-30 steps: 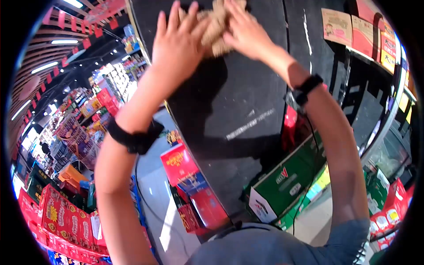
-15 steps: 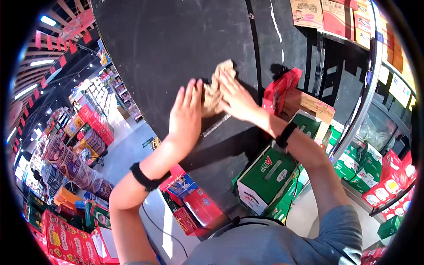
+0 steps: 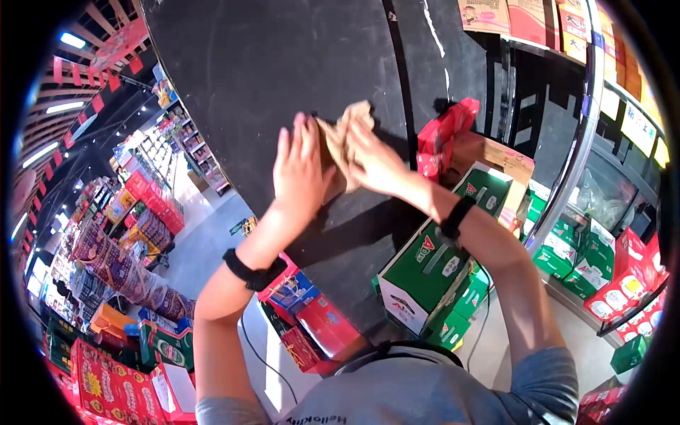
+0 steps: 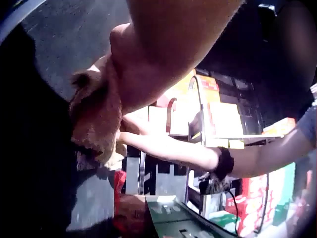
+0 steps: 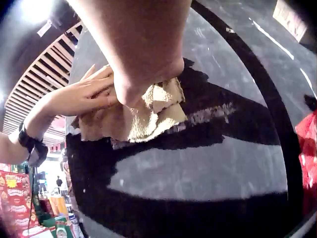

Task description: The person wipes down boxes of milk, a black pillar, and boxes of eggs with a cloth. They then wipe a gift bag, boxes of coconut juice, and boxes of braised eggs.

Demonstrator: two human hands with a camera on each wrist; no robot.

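left hand (image 3: 299, 173): fingers straight, touching cloth (image 3: 343, 145) | right hand (image 3: 377, 161): flattened on it | underside hidden

2 hands (image 4: 143, 74) on tan cloth (image 4: 99, 121)

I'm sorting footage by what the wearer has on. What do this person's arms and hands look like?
No gloves on the left hand or right hand. A black left band and right band circle the wrists, each with a dark unit on it. The left sleeve and right sleeve are short and grey-blue.
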